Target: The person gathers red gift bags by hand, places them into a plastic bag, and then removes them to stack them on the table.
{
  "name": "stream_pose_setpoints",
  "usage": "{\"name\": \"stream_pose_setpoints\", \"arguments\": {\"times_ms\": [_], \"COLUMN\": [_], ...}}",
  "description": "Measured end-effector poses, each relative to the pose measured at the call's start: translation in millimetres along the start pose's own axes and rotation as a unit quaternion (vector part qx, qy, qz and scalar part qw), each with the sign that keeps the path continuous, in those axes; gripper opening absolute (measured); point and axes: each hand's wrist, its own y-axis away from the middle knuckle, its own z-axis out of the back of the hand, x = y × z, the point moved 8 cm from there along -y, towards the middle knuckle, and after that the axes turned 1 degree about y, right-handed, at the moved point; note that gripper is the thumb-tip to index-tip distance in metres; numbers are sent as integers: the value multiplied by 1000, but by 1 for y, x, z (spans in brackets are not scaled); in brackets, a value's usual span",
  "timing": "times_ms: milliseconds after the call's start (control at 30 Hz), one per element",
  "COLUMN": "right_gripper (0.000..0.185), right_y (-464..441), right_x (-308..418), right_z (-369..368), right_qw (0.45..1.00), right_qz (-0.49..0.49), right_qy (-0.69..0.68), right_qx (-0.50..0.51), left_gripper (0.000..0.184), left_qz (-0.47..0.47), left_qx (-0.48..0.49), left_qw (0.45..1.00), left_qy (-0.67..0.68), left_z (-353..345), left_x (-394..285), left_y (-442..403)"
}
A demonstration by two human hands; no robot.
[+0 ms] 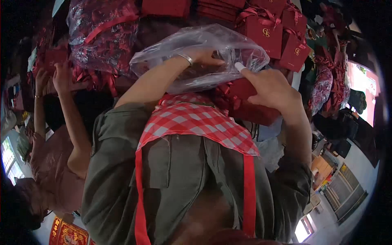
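Observation:
A large clear plastic bag point(179, 85) lies across the front of me with its mouth spread. My left hand point(208, 58), below a silver bracelet point(186, 59), reaches into the bag; its fingers look apart and part of them is hidden by the film. At the bag's right edge is my right hand point(271, 87), fingers spread, with a white cover point(240, 66) on one fingertip. Below that hand sits a dark red box or bag point(255, 108) with red ribbon beside it. Nothing shows in the grip of either hand.
Red gift bags with gold lettering point(264, 34) and ribbons stand at the back right. A filled plastic sack of red ribboned items point(102, 36) is at the back left. Stacked red pieces point(218, 9) lie behind. On the left, another person's hands point(61, 77) handle a red item.

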Motion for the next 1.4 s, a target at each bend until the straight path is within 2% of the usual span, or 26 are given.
{"name": "stream_pose_setpoints", "arguments": {"times_ms": [100,167,233,300,367,400,433,500,533,567,600,633,700,733,800,867,1000,1067,1100,1133,1167,1200,1267,1300,1333,1400], "right_gripper": [78,79,80,80,79,79,78,77,75,75,75,76,77,79,79,80,82,82,81,79,79,79,80,79,79,80], "right_y": [6,12,19,21,20,18,16,13,12,11,6,1,-11,-16,-27,-32,-31,-30,-28,-27,-27,-28,-28,-28,-29,-32], "right_x": [-5,-9,-16,-21,-25,-26,-27,-23,-22,-24,-25,-24,-20,-19,-17,-18,-20,-21,-20,-19,-19,-19,-20,-21,-22,-24], "right_z": [-1,-2,-3,-7,-10,-12,-14,-10,-8,-11,-15,-15,-14,-16,-22,-21,-28,-31,-29,-28,-27,-29,-31,-32,-34,-38], "right_qw": [999,998,997,997,997,996,994,994,994,994,996,998,997,995,996,996,996,996,996,996,996,996,995,995,994,993], "right_qz": [-17,-35,-60,-67,-71,-82,-93,-90,-86,-87,-65,-41,-43,-50,-40,-31,-26,-24,-25,-26,-26,-30,-34,-38,-41,-40], "right_qy": [-25,-35,-31,-26,-23,-23,-24,-43,-59,-59,-55,-49,-58,-72,-75,-78,-71,-73,-74,-75,-76,-71,-68,-73,-78,-83], "right_qx": [18,27,34,30,25,35,45,41,38,39,20,2,19,36,38,41,50,53,48,44,45,54,63,64,64,69], "left_gripper": [55,47,38,33,32,34,36,43,43,48,53,61,65,59,52,34,24,23,27,27,27,29,33,35,35,35], "left_qz": [47,10,-42,55,23,-33,-88,-215,-216,-205,-189,-50,-169,-137,-102,-38,-31,-164,-106,-106,-21,63,-88,-63,-64,-67], "left_qx": [-12,9,23,86,105,93,81,94,96,-21,-139,-135,-320,-346,-374,-316,-261,-274,-212,-211,-106,3,5,-64,-98,-176], "left_qw": [999,1000,999,980,968,973,975,972,971,970,946,967,914,901,884,903,911,926,960,960,992,998,996,988,980,973], "left_qy": [5,-16,-17,-173,-227,-207,-186,-31,-32,-130,-224,-211,-183,-224,-261,-289,-317,-203,-148,-148,-61,26,-20,129,159,131], "left_z": [-3,-6,14,21,22,30,41,57,59,74,88,97,118,121,123,117,118,129,132,140,134,122,125,136,142,160], "left_x": [11,14,-23,-34,-47,-75,-105,-140,-133,-120,-110,-76,-42,-29,-19,-6,-5,-12,-12,-17,-4,12,28,35,38,38], "left_y": [-9,-9,23,45,72,97,123,162,165,161,157,138,117,106,92,74,66,68,64,63,53,46,37,40,43,51]}}
